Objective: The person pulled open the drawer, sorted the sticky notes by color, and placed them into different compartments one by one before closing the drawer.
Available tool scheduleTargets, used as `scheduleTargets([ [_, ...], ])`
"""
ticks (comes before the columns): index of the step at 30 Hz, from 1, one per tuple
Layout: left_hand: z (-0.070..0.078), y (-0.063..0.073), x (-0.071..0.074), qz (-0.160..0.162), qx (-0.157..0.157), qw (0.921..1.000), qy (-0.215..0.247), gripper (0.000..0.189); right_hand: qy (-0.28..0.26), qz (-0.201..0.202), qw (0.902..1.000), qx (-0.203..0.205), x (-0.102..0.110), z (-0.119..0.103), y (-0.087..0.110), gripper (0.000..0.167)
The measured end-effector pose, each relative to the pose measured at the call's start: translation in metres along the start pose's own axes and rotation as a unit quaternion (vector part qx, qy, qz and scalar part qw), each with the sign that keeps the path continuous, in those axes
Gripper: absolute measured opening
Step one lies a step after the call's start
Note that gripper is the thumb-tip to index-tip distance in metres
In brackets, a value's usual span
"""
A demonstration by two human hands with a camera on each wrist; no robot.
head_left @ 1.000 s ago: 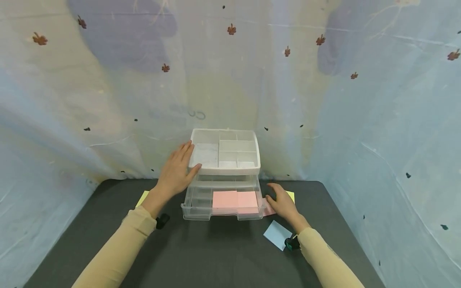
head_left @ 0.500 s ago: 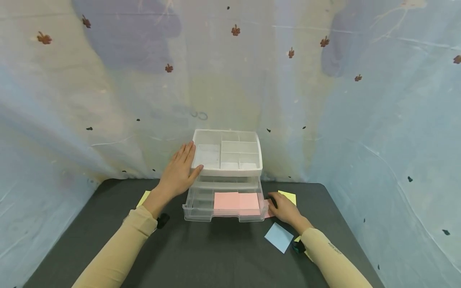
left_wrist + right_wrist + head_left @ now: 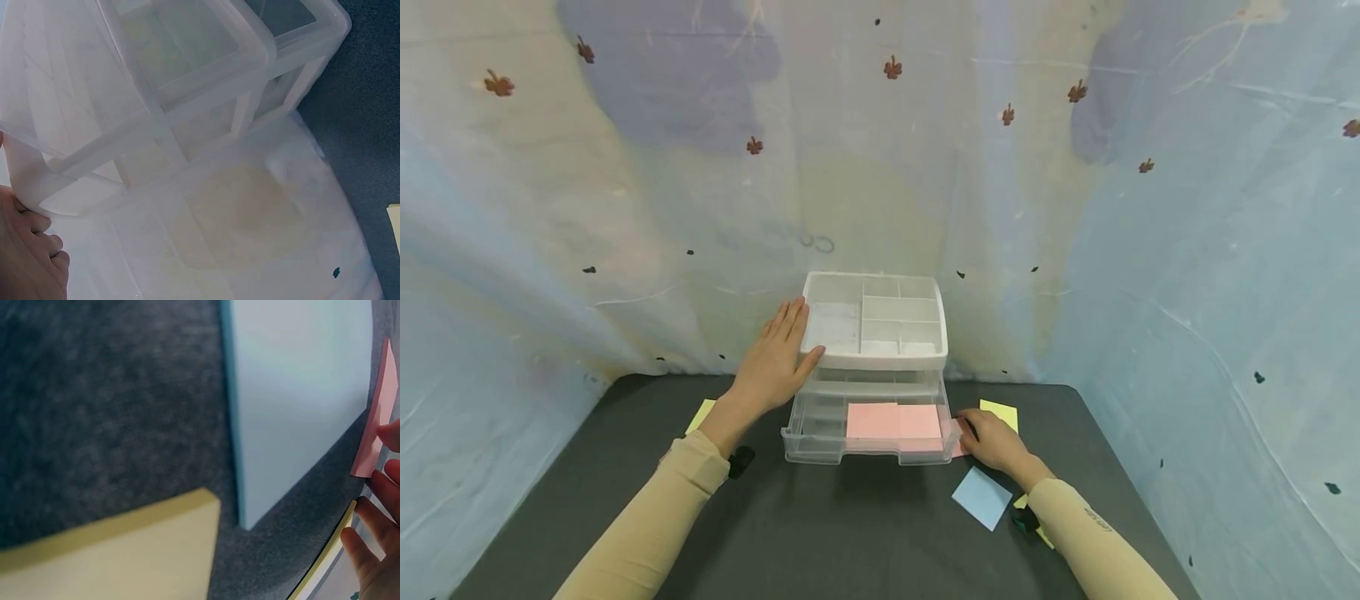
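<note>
In the head view, a white desk organizer [image 3: 880, 363] with a compartmented top stands at the back of the table. Its clear lower drawer [image 3: 812, 448] is pulled out and carries two pink sticky note pads [image 3: 872, 421] side by side. My left hand [image 3: 767, 367] rests against the organizer's left side, fingers straight, thumb over the front corner. Beside the drawer's right side, my right hand [image 3: 1000, 442] pinches another pink sticky note pad [image 3: 380, 400] at its edge, thumb on its face. The drawer partly hides this pad in the head view.
A blue sticky note pad [image 3: 982, 497] lies in front of my right hand. One yellow pad [image 3: 1000, 412] is behind that hand; another yellow pad [image 3: 1047, 537] is partly under the right forearm. A further yellow pad [image 3: 702, 414] shows beside the left wrist. A patterned curtain [image 3: 880, 167] hangs behind.
My right hand has come down onto the pink pad beside the drawer, and its fingers have closed at the edge. The left hand stays against the organizer. The head view shifts slightly.
</note>
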State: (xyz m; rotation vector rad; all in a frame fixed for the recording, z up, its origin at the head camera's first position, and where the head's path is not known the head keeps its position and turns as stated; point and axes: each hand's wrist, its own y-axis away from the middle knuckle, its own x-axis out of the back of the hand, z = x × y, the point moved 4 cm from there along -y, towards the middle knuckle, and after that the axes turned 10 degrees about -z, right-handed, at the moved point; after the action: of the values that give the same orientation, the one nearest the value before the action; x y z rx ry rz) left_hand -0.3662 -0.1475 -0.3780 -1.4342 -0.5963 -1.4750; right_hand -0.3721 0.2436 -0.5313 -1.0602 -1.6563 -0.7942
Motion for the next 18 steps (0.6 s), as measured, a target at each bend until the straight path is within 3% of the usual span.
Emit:
scheduleTargets([
  [18,0.0001,0.0005,-0.0024,-0.002,0.002,0.9999,0.015,0.080,0.014,-0.023,0.9988,0.041,0.0021,-0.0012,0.0012,0.038],
])
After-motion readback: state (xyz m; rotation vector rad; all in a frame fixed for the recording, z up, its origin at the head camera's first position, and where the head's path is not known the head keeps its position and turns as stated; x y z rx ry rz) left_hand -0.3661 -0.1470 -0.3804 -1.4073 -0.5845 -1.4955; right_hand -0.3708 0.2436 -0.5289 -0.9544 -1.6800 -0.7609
